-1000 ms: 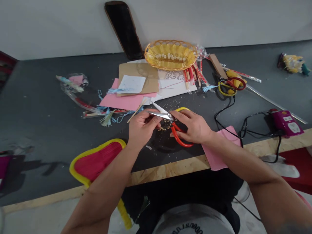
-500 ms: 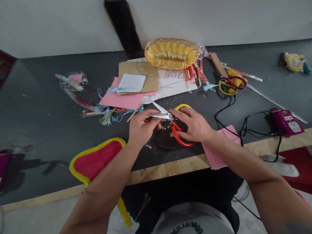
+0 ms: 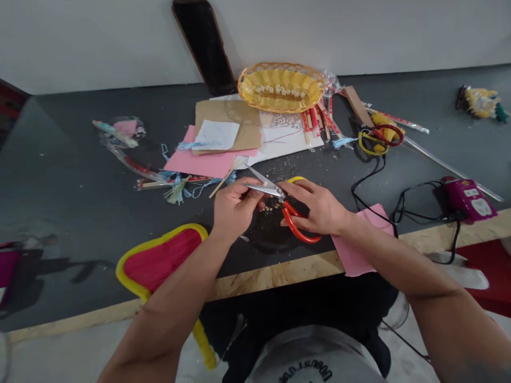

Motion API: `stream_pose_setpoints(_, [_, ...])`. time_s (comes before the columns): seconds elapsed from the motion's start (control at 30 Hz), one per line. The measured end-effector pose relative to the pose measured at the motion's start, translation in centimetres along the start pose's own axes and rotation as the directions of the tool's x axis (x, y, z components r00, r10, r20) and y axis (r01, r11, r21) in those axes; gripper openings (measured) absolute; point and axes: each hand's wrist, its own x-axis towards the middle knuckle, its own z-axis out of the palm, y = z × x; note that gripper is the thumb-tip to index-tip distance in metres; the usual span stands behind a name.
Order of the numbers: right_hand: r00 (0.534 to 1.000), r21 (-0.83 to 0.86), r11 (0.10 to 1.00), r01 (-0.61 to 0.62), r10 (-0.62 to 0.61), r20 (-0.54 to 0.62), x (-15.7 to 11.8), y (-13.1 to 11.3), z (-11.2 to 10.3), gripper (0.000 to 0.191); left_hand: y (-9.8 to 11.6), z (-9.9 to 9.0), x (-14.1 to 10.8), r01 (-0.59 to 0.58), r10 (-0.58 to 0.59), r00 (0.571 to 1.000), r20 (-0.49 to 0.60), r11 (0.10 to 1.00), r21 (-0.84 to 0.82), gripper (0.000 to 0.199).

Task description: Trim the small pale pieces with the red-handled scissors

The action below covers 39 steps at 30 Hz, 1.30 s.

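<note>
We grip scissors [image 3: 280, 192] in right hand [image 3: 321, 208], blades parted, long axis pointing left and away, across left hand's [image 3: 235, 208] fingertips; those pinched closed, catch unclear.

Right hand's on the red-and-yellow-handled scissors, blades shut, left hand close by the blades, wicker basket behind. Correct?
One slip: the blades aren't shut. The head view shows the scissors open, tips spread apart. The rest stands: right hand on the red-and-yellow handles, left hand close by the blades, wicker basket behind.
</note>
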Motion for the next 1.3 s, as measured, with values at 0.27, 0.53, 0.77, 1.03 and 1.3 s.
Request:
stream_pose_setpoints(0.27, [0.999, -0.113, 0.993, -0.018, 0.013, -0.042, 0.2, 1.2, -0.5, 0.073, -1.0, -0.1, 0.6, 0.119, -0.131, 0.99, -0.058, 0.976, -0.183, 0.016])
stream_pose_setpoints(0.53, [0.869, -0.329, 0.808, -0.489, 0.417, -0.266, 0.2, 5.3, -2.3, 0.066, -1.6, -0.1, 0.8, 0.161, -0.162, 0.987, -0.004, 0.98, -0.115, 0.021])
stream_pose_setpoints(0.77, [0.896, -0.293, 0.86, -0.418, 0.336, -0.291, 0.4, 4.3, -2.6, 0.031, -1.3, 0.1, 0.3, -0.168, 0.14, 0.984, 0.11, 0.935, 0.313, 0.007])
stream_pose_setpoints(1.03, [0.934, 0.498, 0.794, -0.348, 0.342, 0.106, 1.4, -0.4, -0.1, 0.053, -0.4, 0.3, -0.3, -0.398, 0.329, 0.917, 0.224, 0.768, 0.501, 0.009])
stream_pose_setpoints(1.3, [0.935, 0.547, 0.762, -0.347, 0.33, 0.133, 1.3, 0.0, 0.1, 0.029, -0.4, 0.4, -0.5, -0.465, 0.371, 0.885, 0.28, 0.734, 0.495, 0.012])
